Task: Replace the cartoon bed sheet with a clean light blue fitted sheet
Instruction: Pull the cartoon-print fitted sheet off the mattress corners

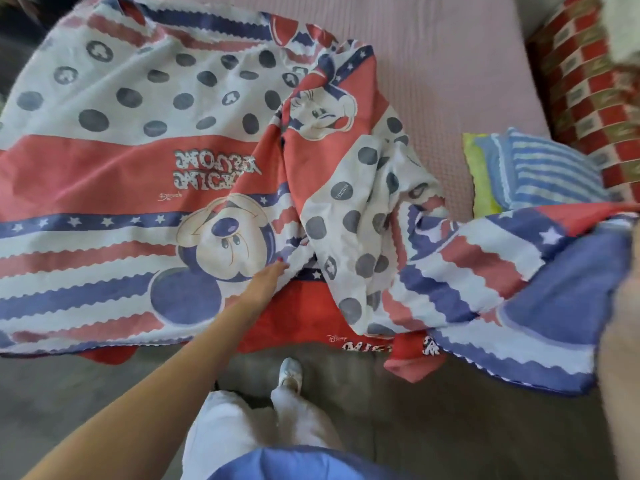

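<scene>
The cartoon sheet, red, white and blue with dots and mouse figures, lies crumpled across the bed and hangs over its near edge. My left hand reaches forward, its fingers tucked into a fold near the middle of the sheet and pinching it. At the frame's right edge my right hand is blurred; the sheet's striped right end is lifted off the bed toward it, as if held. No light blue fitted sheet shows.
Pink mattress cover lies bare at the back right. A blue striped pillow on a yellow-green cloth sits by a red checked blanket. I stand on grey floor at the bed's edge, one white shoe forward.
</scene>
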